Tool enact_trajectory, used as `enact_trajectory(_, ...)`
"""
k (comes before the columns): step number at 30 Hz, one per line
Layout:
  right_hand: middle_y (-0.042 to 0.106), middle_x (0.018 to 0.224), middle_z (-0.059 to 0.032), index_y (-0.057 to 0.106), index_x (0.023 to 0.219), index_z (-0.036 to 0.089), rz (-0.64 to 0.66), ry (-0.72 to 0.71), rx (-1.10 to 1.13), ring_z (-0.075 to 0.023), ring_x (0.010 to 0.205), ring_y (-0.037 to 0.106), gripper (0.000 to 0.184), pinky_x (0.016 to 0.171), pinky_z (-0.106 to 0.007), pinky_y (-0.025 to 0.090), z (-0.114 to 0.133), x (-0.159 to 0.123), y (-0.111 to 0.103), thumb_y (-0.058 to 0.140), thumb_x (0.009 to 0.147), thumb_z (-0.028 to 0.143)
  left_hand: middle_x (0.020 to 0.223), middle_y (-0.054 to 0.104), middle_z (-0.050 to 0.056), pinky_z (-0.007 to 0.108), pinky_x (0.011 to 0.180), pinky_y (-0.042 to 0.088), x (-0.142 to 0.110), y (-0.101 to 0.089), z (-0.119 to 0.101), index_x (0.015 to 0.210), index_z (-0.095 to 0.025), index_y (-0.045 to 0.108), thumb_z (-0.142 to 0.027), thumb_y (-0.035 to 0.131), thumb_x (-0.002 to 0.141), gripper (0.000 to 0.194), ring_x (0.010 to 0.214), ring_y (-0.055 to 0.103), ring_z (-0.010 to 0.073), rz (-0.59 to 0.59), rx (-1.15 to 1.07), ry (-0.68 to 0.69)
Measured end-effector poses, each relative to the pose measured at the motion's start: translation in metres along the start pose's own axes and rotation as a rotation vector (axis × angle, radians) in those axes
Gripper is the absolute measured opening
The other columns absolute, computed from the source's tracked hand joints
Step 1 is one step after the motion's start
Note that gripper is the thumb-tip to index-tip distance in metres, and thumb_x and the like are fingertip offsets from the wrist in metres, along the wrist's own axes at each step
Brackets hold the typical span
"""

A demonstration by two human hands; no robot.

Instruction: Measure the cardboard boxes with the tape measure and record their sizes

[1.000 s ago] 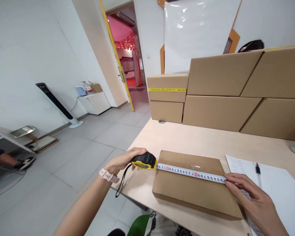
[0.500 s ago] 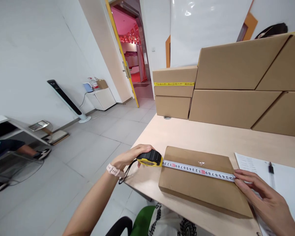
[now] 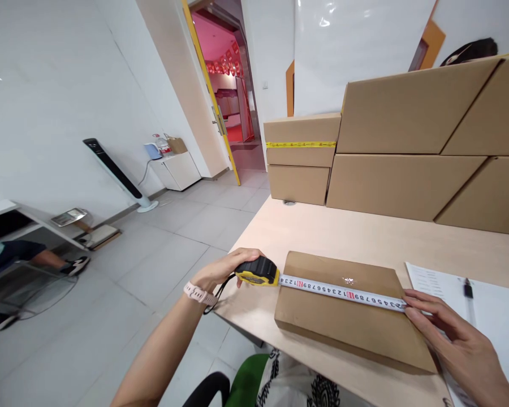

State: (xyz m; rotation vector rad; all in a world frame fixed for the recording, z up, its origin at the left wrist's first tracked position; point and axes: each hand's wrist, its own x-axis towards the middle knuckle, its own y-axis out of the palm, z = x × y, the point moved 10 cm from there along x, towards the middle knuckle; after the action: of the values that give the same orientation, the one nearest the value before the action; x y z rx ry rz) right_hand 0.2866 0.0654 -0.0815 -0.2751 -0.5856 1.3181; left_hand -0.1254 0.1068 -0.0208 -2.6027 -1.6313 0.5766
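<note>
A flat brown cardboard box [image 3: 343,333] lies on the table near its front edge. Across its top runs the pulled-out white blade [image 3: 326,289] of a tape measure. My left hand [image 3: 233,265] is closed around the black and yellow tape measure case [image 3: 258,271], just off the box's left edge; a black strap dangles from it. At the box's right side, my right hand [image 3: 458,333] pinches the free end of the blade between thumb and fingers. Those fingertips hide the blade's tip.
A paper sheet [image 3: 500,316] with a pen [image 3: 468,294] lies right of the box. Stacked cartons [image 3: 407,181] line the table's back. A person's leg [image 3: 46,257] shows at far left, near a platform scale [image 3: 104,236]. A tower fan [image 3: 114,172] stands by the wall.
Almost nothing differs. Both hands keep their hold on the tape measure, and the box stays in place; the view has shifted very slightly.
</note>
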Motion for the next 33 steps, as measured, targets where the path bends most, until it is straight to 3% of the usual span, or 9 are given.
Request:
enact_trajectory(9, 0.067, 0.122, -0.0045, 0.073, 0.093, 0.027, 0.009, 0.026, 0.021, -0.0298, 0.114, 0.061, 0.034, 0.090, -0.037, 0.054, 0.000, -0.001, 0.000, 0.064, 0.077, 0.056, 0.073, 0.064, 0.006, 0.019, 0.040, 0.041, -0.001, 0.001, -0.003, 0.098, -0.012, 0.069, -0.058, 0.052, 0.085, 0.051, 0.059, 0.056, 0.0138, 0.003, -0.001, 0.021)
enact_trajectory(19, 0.066, 0.122, -0.0028, 0.073, 0.092, 0.030, 0.016, 0.048, 0.048, -0.0305, 0.117, 0.059, 0.032, 0.092, -0.038, 0.052, -0.006, 0.001, 0.002, 0.065, 0.076, 0.056, 0.073, 0.063, 0.006, 0.018, 0.041, 0.042, 0.001, 0.000, 0.001, 0.099, -0.011, 0.067, -0.057, 0.048, 0.087, 0.051, 0.056, 0.056, 0.0126, 0.022, 0.019, 0.033)
enact_trajectory(23, 0.067, 0.122, -0.0038, 0.074, 0.093, 0.029, 0.008, 0.036, 0.039, -0.0307, 0.114, 0.061, 0.033, 0.089, -0.037, 0.054, -0.001, 0.000, 0.000, 0.065, 0.075, 0.056, 0.079, 0.064, 0.007, 0.021, 0.046, 0.044, -0.001, 0.004, -0.003, 0.103, -0.012, 0.066, -0.056, 0.047, 0.088, 0.051, 0.060, 0.057, 0.0135, 0.087, 0.041, 0.048)
enact_trajectory(28, 0.068, 0.120, -0.0045, 0.074, 0.091, 0.028, -0.002, 0.035, 0.031, -0.0315, 0.113, 0.061, 0.034, 0.089, -0.039, 0.055, 0.003, 0.000, -0.001, 0.064, 0.075, 0.056, 0.104, 0.066, 0.010, 0.022, 0.061, 0.048, -0.006, 0.012, -0.019, 0.110, -0.015, 0.067, -0.051, 0.050, 0.090, 0.045, 0.080, 0.060, 0.0167, 0.204, 0.086, 0.070)
enact_trajectory(33, 0.068, 0.120, -0.0043, 0.074, 0.091, 0.029, 0.000, 0.049, 0.027, -0.0317, 0.113, 0.061, 0.035, 0.089, -0.040, 0.054, 0.000, 0.000, -0.001, 0.064, 0.074, 0.058, 0.102, 0.068, 0.011, 0.026, 0.061, 0.051, -0.004, 0.014, -0.018, 0.118, -0.016, 0.064, -0.053, 0.049, 0.090, 0.049, 0.080, 0.063, 0.0196, 0.279, 0.098, 0.032)
